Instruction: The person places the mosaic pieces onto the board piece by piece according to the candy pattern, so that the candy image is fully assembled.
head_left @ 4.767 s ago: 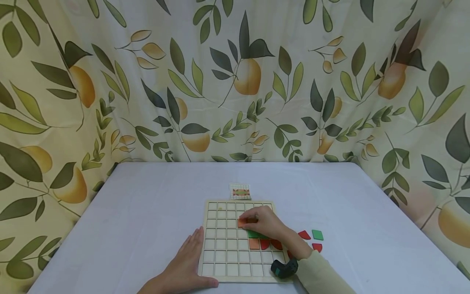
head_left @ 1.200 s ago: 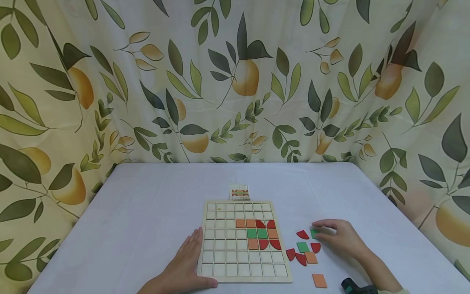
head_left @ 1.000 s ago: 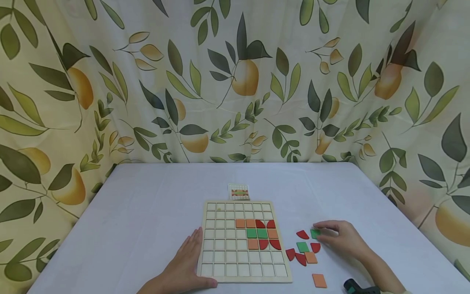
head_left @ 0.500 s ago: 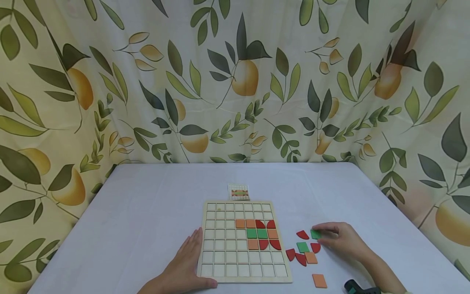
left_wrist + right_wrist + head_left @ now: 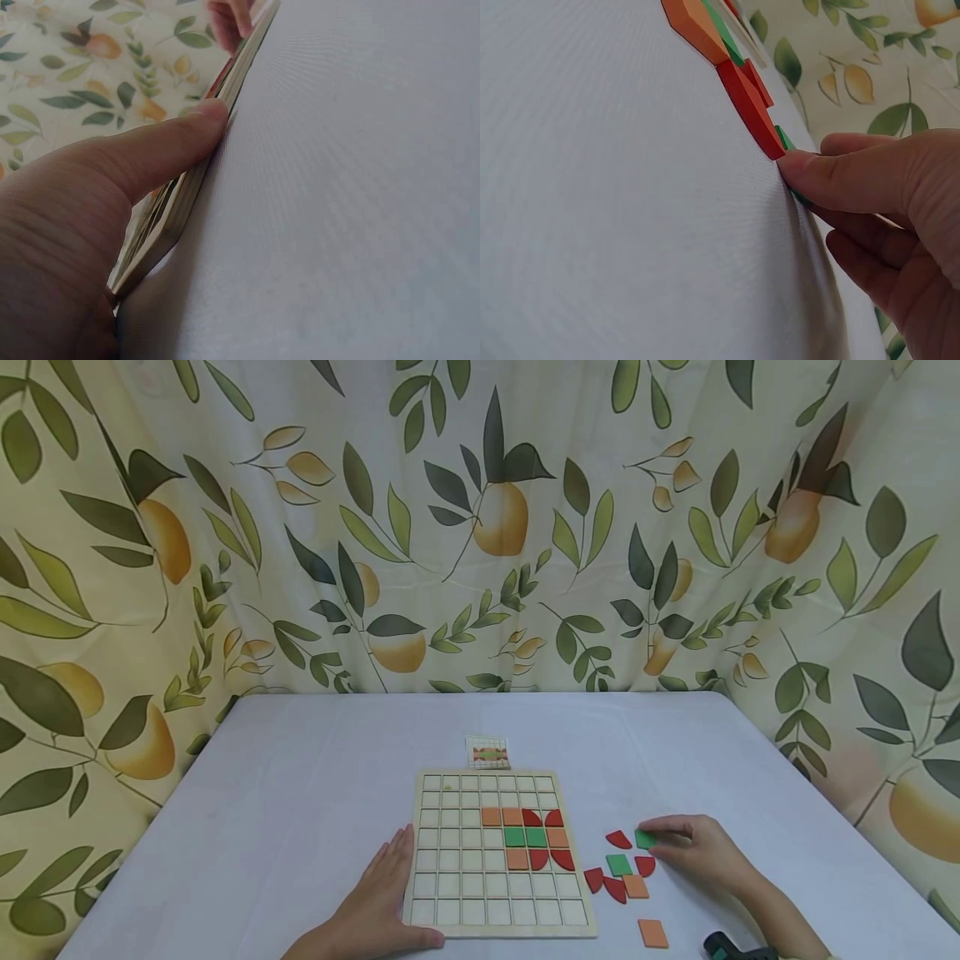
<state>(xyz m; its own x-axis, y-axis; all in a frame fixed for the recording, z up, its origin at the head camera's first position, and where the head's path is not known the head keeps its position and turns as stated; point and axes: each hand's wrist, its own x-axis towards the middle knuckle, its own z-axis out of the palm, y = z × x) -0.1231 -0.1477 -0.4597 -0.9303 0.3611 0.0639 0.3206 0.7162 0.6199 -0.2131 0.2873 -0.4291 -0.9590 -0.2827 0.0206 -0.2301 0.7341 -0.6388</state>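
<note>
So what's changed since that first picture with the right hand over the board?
The right hand let go of an orange tile on the board and moved right, off the board, to pinch a green tile. The left hand stayed at the board's left side.

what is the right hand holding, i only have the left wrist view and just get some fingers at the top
Observer: The right hand pinches a green square at its edge, out to the right of the board.
Operator: any other green ones loose on the table
Observer: Yes, a second green square lies flat, nearer the board.
Operator: anything past the far edge of the board
Observer: A small card with a coloured pattern on a grid lies there.
</note>
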